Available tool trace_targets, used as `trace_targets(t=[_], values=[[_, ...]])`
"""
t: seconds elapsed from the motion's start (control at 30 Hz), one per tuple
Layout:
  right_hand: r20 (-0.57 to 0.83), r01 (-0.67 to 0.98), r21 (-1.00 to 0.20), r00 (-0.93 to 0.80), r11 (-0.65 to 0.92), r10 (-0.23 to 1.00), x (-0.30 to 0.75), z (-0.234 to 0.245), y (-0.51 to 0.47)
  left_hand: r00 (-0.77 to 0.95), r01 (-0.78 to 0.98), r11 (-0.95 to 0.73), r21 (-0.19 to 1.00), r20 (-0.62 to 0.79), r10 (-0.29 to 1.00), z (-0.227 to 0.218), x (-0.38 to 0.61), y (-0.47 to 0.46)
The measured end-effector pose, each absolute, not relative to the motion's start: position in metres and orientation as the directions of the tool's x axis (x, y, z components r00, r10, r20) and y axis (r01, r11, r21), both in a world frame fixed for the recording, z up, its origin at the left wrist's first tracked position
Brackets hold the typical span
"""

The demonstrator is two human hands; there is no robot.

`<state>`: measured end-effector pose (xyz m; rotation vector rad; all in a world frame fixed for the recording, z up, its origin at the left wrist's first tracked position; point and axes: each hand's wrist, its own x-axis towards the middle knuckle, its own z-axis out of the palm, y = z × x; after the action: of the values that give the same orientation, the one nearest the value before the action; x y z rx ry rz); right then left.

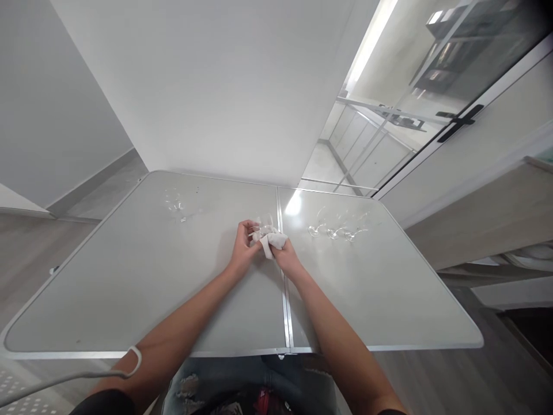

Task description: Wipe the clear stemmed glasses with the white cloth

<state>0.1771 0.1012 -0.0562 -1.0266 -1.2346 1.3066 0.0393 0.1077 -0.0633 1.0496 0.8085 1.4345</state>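
Near the table's centre seam, my left hand (244,245) has its fingers curled around a clear drinking glass (264,222). My right hand (285,256) is closed on a white cloth (276,239), perhaps a paper tissue, which is pressed against the glass. Part of the glass is covered by the cloth and fingers, so its full shape is hard to make out. To the right stand several clear stemmed glasses (332,234) in a row. Another clear glass (176,206) is at the far left of the table.
A pale folding table (129,300) with a metal rim lies in front of me, split by a metal seam (286,311). A white wall (216,86) rises behind it. At the right is a glazed door with a black handle (460,123). A white cable (86,374) crosses the lower left.
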Motion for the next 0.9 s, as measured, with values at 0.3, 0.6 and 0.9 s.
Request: trace_targets(t=[0.3, 0.6, 0.9], values=[[-0.087, -0.115, -0.983, -0.384, -0.142, 0.919, 0.178, -0.053, 0.092, 0.125, -0.515, -0.037, 0.857, 0.118, 0.985, -0.062, 0.039, 0.111], [0.171, 0.399, -0.889, -0.165, 0.224, 0.971, 0.177, -0.063, 0.100, 0.051, -0.375, -0.238, 0.896, 0.277, 0.960, -0.066, 0.040, 0.112], [-0.207, -0.214, -0.921, -0.438, -0.325, 0.875, 0.180, -0.062, 0.093, 0.248, -0.522, 0.028, 0.853, 0.120, 0.961, -0.062, 0.031, 0.119]])
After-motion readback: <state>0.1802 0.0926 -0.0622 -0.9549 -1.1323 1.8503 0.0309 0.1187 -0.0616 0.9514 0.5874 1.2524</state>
